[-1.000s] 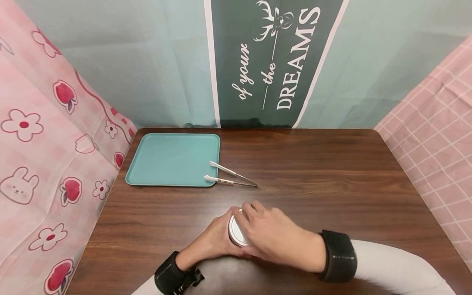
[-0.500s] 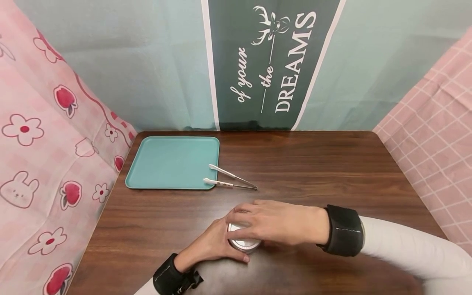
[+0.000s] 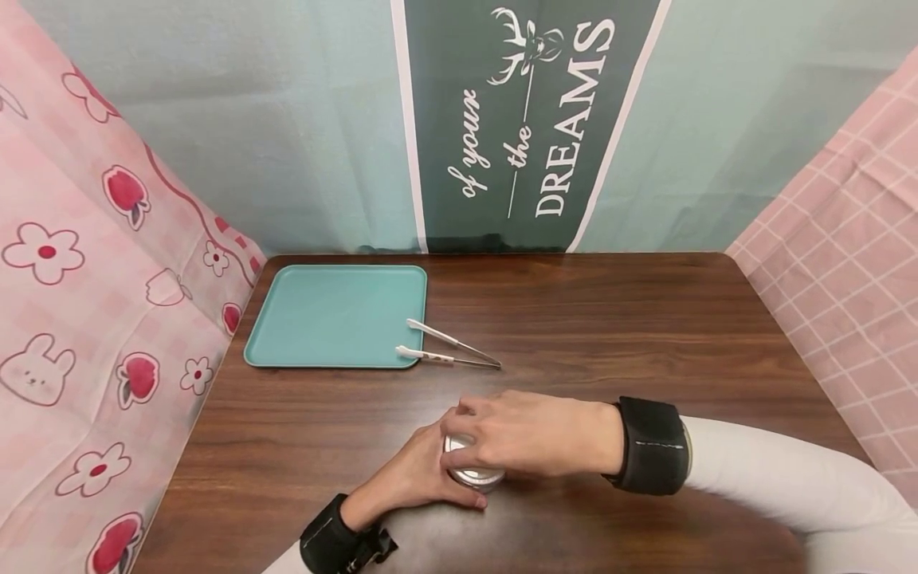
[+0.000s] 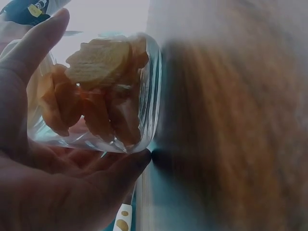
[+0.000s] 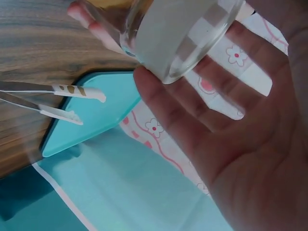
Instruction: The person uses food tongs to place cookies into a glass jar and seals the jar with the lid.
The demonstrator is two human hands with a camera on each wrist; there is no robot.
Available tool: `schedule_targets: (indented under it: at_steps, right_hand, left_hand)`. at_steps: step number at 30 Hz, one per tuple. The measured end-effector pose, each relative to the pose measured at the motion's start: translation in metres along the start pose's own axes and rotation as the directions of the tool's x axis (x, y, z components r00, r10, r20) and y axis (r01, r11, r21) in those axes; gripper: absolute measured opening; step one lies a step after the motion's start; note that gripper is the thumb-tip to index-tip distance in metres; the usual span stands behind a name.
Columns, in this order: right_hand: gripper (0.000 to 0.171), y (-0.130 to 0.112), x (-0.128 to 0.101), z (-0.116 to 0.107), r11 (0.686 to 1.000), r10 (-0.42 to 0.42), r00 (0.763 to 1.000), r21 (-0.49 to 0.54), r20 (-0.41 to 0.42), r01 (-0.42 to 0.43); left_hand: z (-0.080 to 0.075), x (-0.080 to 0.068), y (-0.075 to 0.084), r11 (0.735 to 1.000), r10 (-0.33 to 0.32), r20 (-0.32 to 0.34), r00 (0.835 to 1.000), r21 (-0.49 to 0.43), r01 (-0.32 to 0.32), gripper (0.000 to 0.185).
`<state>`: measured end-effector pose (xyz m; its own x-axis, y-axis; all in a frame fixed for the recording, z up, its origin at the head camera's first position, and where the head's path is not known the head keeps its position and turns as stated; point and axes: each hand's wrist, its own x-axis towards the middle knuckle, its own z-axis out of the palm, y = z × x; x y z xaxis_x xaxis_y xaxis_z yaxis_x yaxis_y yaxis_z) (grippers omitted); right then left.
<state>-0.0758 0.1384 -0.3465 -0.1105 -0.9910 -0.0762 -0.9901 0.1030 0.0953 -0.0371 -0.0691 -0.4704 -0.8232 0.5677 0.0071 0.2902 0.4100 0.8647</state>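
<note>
A small glass jar (image 3: 473, 469) stands on the brown desk (image 3: 645, 335), low in the middle of the frame. The left hand (image 3: 416, 478) wraps its fingers round the side of the jar. The right hand (image 3: 531, 434) lies over the silver lid (image 3: 475, 476) with its fingers curled on the rim.

The left wrist view shows light brown snack pieces (image 4: 96, 91) inside the jar; it is too blurry to say what they are.

Up and to the left lies a teal tray (image 3: 333, 317). Metal tongs (image 3: 448, 349) rest with their white tips on its right edge.

The dark green banner (image 3: 527, 119) on the back wall reads "of your the DREAMS".

Compared with half a second ago, the right wrist has slid a little to the left, and both hands keep their hold.
</note>
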Motion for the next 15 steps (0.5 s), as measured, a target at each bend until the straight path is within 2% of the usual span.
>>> schedule_targets:
  at_steps: [7, 15]
  right_hand:
    - [0.057, -0.0061, 0.0031, -0.0028, 0.993, 0.114, 0.993, 0.027, 0.039, -0.115]
    - [0.055, -0.0076, 0.003, -0.0065, 0.988, 0.152, 0.987, 0.029, 0.042, -0.153]
  left_hand:
    - [0.0029, -0.0009, 0.0014, 0.999, -0.045, -0.007, 0.999, -0.031, 0.045, 0.1]
    - [0.0031, 0.0012, 0.0053, 0.998, -0.052, -0.027, 0.998, -0.043, 0.051, 0.099]
